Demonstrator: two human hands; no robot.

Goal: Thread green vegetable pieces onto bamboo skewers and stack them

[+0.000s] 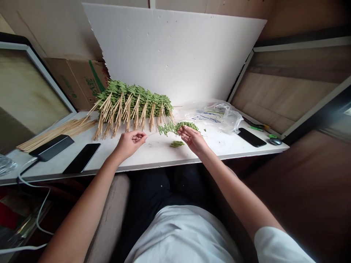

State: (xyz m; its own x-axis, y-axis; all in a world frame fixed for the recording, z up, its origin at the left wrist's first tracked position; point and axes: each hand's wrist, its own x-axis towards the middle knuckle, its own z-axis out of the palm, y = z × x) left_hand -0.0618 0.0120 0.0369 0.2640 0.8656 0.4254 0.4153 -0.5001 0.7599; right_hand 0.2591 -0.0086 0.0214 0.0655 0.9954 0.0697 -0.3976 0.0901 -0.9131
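My left hand [130,145] pinches the bare end of a thin wooden skewer [152,135] above the white table. Cut green bean pieces [166,128] sit side by side along the skewer's other half, pointing across it. Closed fingertips of my right hand [193,139] are at the skewer's far end; what they pinch blends with the green behind. A loose pile of bean pieces [194,126] lies just beyond that hand, and a small bunch of bean pieces [177,144] rests nearer the table edge. Behind my left hand is a large stack of loaded bean skewers [137,95], bare ends toward me.
Bare skewers [59,131] lie at the left, near a dark stand-like device [52,147] and a black phone [81,158]. A clear plastic bag [219,115], another phone [251,137] and a mouse [275,141] are at the right. A white board [175,51] stands behind.
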